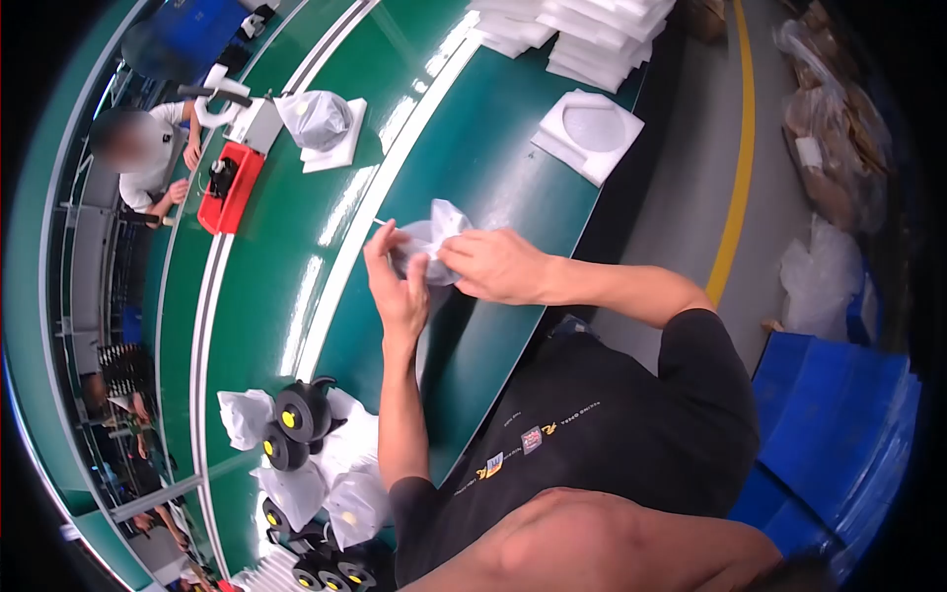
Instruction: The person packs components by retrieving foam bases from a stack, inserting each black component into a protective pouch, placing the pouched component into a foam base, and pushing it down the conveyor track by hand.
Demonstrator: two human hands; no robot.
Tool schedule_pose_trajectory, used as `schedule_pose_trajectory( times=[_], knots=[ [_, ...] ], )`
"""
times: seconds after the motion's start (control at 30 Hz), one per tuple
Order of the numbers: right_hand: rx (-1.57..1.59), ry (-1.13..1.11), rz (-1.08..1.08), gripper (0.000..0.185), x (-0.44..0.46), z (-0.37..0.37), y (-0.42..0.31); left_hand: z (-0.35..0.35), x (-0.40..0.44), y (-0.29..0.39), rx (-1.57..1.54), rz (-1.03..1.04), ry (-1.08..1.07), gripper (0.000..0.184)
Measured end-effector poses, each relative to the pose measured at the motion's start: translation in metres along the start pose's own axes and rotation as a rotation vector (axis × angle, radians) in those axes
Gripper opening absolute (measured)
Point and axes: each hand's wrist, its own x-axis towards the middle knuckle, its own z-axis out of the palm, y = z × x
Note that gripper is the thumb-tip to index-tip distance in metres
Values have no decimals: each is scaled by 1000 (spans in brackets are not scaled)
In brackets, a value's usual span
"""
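A translucent white bag (431, 259) with something rounded inside is held over the green bench by both hands. My left hand (397, 276) grips its left side, fingers and thumb bent around it. My right hand (493, 264) pinches the gathered plastic at the bag's right side. What lies inside is blurred by the plastic. Beyond the hands, a white foam sheet (590, 135) with a round recess rests near the bench's right edge.
Black round parts with yellow centres (304, 412) and white bags (355, 508) lie at the lower left. A bagged item (318, 120) sits on foam further off, near a red tray (231, 187). Foam sheets (602, 44) are stacked ahead. Across the line sits a person (148, 163).
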Motion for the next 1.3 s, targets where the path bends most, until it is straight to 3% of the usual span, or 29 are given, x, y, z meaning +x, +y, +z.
schedule_pose_trajectory(
  times=[0.03, 0.1, 0.23, 0.27, 0.37, 0.43, 0.5, 0.53, 0.63, 0.67, 0.73, 0.77, 0.87, 1.0, 1.1, 1.13, 1.3],
  knots=[
    [45, 64, -5, 41, -5, -10, 6, 2, 19, 10, -17, -41, 46, 42],
    [248, 19, 216, 37, -20, -48, 15, 9, 53, 16, 115, -49, 49, 29],
    [773, 48, 747, 38, -85, -88, 35, 60, 99, -18, 72, -138, -329, 28],
    [944, 80, 901, 43, -102, -96, 36, 78, 105, -24, 138, -19, -376, 29],
    [1277, 418, 934, 23, -142, -113, 38, 140, 115, -30, 280, 280, -470, 32],
    [1421, 539, 821, 26, -184, -105, 58, 185, 110, -22, 295, 322, -517, 44],
    [1377, 744, 872, 33, -186, -107, 54, 219, 109, -8, 309, 470, -449, 49],
    [1407, 738, 873, 43, -192, -105, 62, 234, 108, -7, 296, 511, -474, 45],
    [1554, 832, 879, 38, -185, -94, 69, 246, 111, -9, 361, 529, -591, 34],
    [1609, 905, 966, 36, -181, -90, 68, 244, 109, -13, 398, 510, -644, 30],
    [1709, 1050, 1148, 32, -144, -94, 51, 212, 102, -18, 437, 530, -552, 25],
    [1769, 938, 1043, 30, -150, -86, 61, 191, 94, -20, 455, 536, -510, 22],
    [1878, 689, 777, 18, -160, -57, 91, 114, 52, -10, 529, 299, -480, 31],
    [1911, 545, 980, 12, -108, -49, 80, 60, -6, -17, 665, 135, -517, 35],
    [1964, 399, 971, 13, -80, -20, 87, 56, -28, -26, 584, 198, -329, 38],
    [1902, 373, 940, 12, -69, -11, 86, 59, -31, -27, 561, 204, -280, 40],
    [1619, 343, 1179, 13, -17, 10, 83, 68, -41, -30, 506, 193, -167, 35]
  ],
)
